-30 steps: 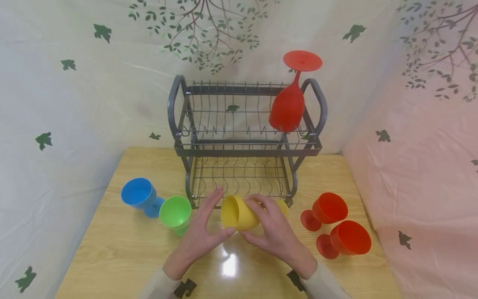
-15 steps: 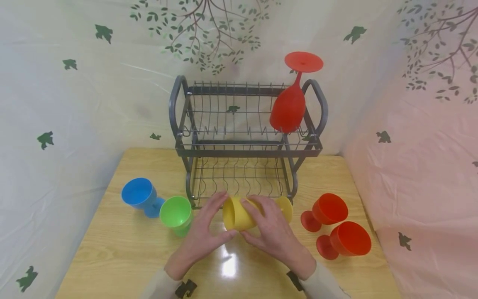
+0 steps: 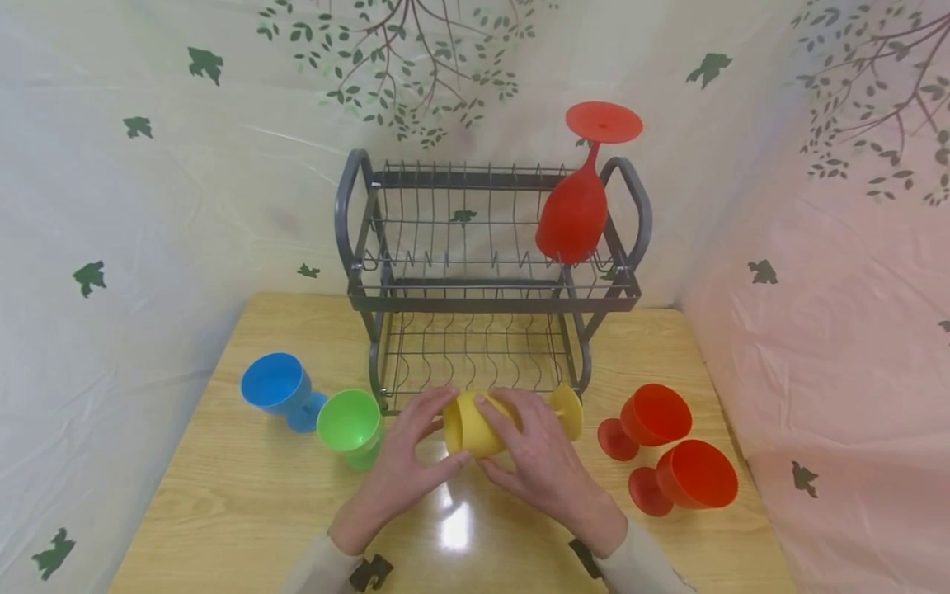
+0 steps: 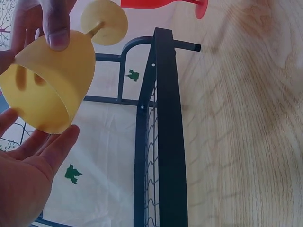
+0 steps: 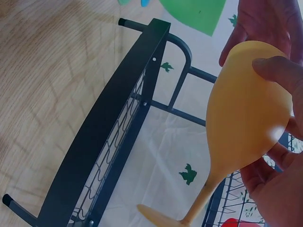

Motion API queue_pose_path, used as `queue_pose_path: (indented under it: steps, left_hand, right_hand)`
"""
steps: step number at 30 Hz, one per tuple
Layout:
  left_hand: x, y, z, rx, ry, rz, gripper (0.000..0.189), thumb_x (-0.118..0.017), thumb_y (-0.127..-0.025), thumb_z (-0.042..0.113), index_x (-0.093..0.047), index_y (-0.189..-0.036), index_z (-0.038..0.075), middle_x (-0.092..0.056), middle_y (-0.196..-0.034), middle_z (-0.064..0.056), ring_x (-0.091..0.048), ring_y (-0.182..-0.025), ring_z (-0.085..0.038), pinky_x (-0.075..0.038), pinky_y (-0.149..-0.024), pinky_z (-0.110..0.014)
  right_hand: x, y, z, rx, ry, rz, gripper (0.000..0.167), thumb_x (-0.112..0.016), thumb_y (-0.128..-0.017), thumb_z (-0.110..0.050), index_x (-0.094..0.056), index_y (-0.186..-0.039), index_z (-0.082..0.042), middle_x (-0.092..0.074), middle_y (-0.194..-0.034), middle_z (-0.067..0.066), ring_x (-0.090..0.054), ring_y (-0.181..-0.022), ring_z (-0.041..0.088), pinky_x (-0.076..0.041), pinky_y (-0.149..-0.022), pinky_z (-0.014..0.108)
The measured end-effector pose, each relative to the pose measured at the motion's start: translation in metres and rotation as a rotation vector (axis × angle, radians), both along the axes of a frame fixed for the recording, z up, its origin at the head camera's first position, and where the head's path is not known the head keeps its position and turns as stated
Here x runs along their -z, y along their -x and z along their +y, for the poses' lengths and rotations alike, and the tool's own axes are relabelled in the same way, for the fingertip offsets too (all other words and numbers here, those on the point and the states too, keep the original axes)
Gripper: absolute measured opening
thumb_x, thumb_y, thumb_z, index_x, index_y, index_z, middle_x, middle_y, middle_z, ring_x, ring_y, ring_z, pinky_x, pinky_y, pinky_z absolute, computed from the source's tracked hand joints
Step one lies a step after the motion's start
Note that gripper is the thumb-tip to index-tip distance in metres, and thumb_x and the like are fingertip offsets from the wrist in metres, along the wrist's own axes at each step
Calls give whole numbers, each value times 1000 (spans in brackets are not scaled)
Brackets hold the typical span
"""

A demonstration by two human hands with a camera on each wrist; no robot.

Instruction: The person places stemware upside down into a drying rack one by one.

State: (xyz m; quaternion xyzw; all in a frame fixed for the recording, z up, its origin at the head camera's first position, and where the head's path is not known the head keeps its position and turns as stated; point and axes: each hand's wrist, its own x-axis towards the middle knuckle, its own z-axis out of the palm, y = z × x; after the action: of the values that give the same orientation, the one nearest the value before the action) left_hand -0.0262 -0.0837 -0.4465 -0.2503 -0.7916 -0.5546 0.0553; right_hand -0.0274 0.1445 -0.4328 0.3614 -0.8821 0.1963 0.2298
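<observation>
Around you hangs a pale fabric backdrop [image 3: 185, 198] printed with leafy branches and green bird-like shapes, tinted pink at the right. Your wood-grain table [image 3: 208, 511] takes up the lower part of the head view, with a bright glare patch near your wrists.

At its back stands a dark two-tier dish rack [image 3: 490, 304]; an upside-down red goblet [image 3: 571, 219] sits at the right of the upper tier.

Your left hand [image 3: 404, 462] has thumb and fingertips about the rim of the yellow goblet [image 3: 478, 425], while your right hand [image 3: 549, 450] grips its bowl from the other side. That goblet lies sideways between them, in front of the lower tier, its mouth toward your left and its foot out past your right hand. The step in hand looks like turning or steadying it two-handed. The next move, I judge, calls for a firm hold on the bowl before either hand lets go, and room for the foot beside the rack.

A blue goblet [image 3: 278, 388] and a green goblet [image 3: 349, 422] stand at your left, two red goblets [image 3: 696, 473] at your right.
</observation>
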Motion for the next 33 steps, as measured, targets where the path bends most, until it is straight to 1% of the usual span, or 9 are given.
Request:
queue_pose_path:
  steps: [7, 10, 12, 16, 19, 24, 26, 29, 33]
  left_hand:
    - [6, 2, -1, 8, -108, -13, 73, -84, -83, 6, -51, -148, 7, -51, -148, -16, -56, -128, -35, -56, -99, -43]
    - [8, 2, -2, -6, -124, -32, 73, -84, -83, 7, -50, -149, 8, -50, -148, -17, -56, -127, -36, -56, -99, -43]
    - [9, 2, -3, -16, -130, -50, 73, -84, -83, 7, -51, -149, 8, -49, -148, -19, -56, -127, -37, -56, -99, -42]
    - [10, 1, -4, -32, -151, -81, 73, -84, -82, 5, -50, -147, 2, -49, -149, -19, -55, -127, -38, -55, -100, -41]
    - [10, 0, -5, -43, -176, -95, 73, -84, -82, 3, -51, -147, 1, -49, -149, -17, -56, -127, -36, -54, -100, -40]
    - [12, 0, -8, -52, -235, -122, 74, -82, -83, -1, -52, -149, 10, -50, -148, -12, -55, -128, -27, -53, -102, -38]
    - [13, 0, -9, -49, -256, -122, 74, -81, -83, -3, -52, -149, 11, -50, -148, -12, -55, -128, -24, -53, -102, -37]
    - [14, 1, -9, -48, -271, -121, 74, -81, -83, -3, -52, -150, 11, -50, -147, -12, -56, -128, -21, -53, -102, -37]
    - [15, 2, -10, -50, -285, -111, 74, -80, -83, -5, -51, -150, 10, -49, -148, -14, -56, -128, -20, -53, -102, -37]
  right_hand:
    - [0, 1, 4, -41, 25, -21, 84, -92, -74, -29, -55, -145, -4, -53, -147, 20, -53, -133, 36, -43, -114, 54]
    - [0, 1, 7, -64, 63, 2, 81, -90, -77, -31, -56, -145, -2, -53, -149, 19, -52, -135, 38, -40, -117, 53]
    - [1, 2, 10, -73, 101, 38, 75, -85, -82, -34, -57, -143, -1, -55, -148, 20, -53, -135, 40, -37, -119, 51]
    - [0, 1, 13, -76, 188, 135, 59, -69, -98, -39, -61, -136, 4, -60, -142, 23, -57, -129, 43, -32, -122, 46]
    - [-2, 2, 15, -73, 252, 203, 54, -62, -103, -40, -64, -130, 7, -63, -136, 24, -59, -127, 44, -34, -122, 45]
    - [-3, 5, 19, -65, 340, 260, 49, -67, -101, -34, -68, -121, 11, -66, -132, 25, -58, -130, 42, -38, -119, 46]
    - [-2, 5, 21, -58, 369, 266, 48, -68, -101, -33, -68, -120, 11, -65, -132, 25, -57, -132, 41, -38, -119, 46]
    - [-1, 6, 24, -31, 398, 267, 50, -67, -101, -34, -67, -122, 11, -65, -134, 25, -55, -135, 39, -37, -120, 45]
    - [0, 6, 29, 12, 430, 276, 51, -67, -101, -36, -67, -123, 10, -65, -133, 26, -53, -137, 39, -37, -120, 43]
